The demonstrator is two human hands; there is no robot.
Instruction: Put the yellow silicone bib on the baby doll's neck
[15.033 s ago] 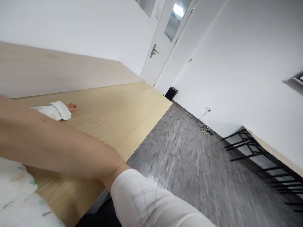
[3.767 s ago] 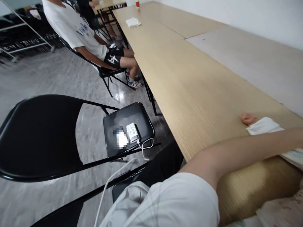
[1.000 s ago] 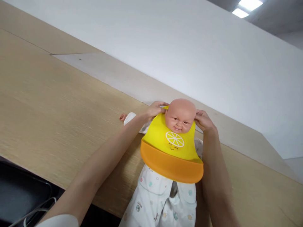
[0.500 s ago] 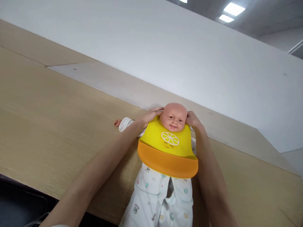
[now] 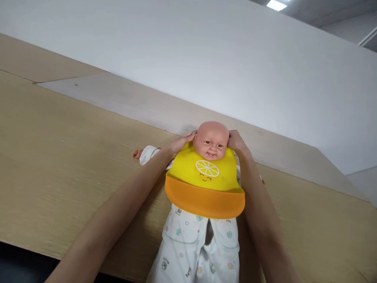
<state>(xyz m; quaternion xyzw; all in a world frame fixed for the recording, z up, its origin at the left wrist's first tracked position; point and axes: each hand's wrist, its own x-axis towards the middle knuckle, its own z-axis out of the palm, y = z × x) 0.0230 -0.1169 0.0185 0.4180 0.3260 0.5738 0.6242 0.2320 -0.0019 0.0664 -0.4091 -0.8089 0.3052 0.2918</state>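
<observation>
A bald baby doll [image 5: 211,137] lies on its back, face up, in white printed clothes. Over its chest spreads a yellow bib [image 5: 188,167] with a citrus-slice print and an orange catch pocket along the bottom. On the left of the doll's head, my left hand [image 5: 181,143] is closed at the bib's neck band, fingertips tucked behind the head. My right hand [image 5: 236,141] is curled at the band on the other side, its fingers bent behind the neck. The band's ends are hidden behind the doll's head.
The doll lies on a light wooden tabletop [image 5: 73,157]. A white panel [image 5: 188,59] rises beyond its head along the far edge. A dark area [image 5: 26,259] shows below the table's near edge at bottom left.
The view has shifted slightly, so the doll and hands sit a little further left and up. Both hands keep their places beside the doll's head.
</observation>
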